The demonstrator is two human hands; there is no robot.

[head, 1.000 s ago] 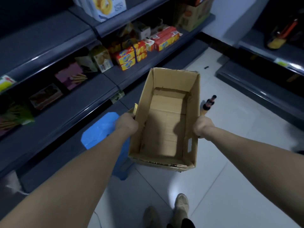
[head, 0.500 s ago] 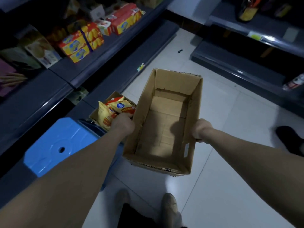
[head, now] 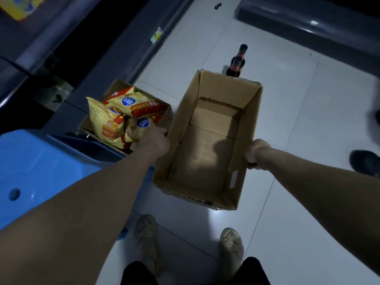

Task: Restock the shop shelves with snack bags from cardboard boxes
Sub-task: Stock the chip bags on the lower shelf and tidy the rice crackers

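I hold an empty open-topped cardboard box [head: 207,153] above the white floor. My left hand [head: 153,140] grips its left wall and my right hand [head: 257,153] grips its right wall. To the left, a second cardboard box [head: 164,112] sits low by the shelf base and holds several yellow-and-red snack bags [head: 121,118].
A blue plastic stool [head: 39,167] stands at the left, against the dark shelving [head: 67,46]. A dark bottle [head: 236,62] stands on the floor just beyond the empty box. Another shelf base [head: 308,27] runs along the top right. My feet [head: 187,245] are below; another person's dark shoe [head: 364,163] is at right.
The view has tilted down toward the floor. The empty box stays gripped in both hands and has shifted right. The box of snack bags and the bottle now show fully.
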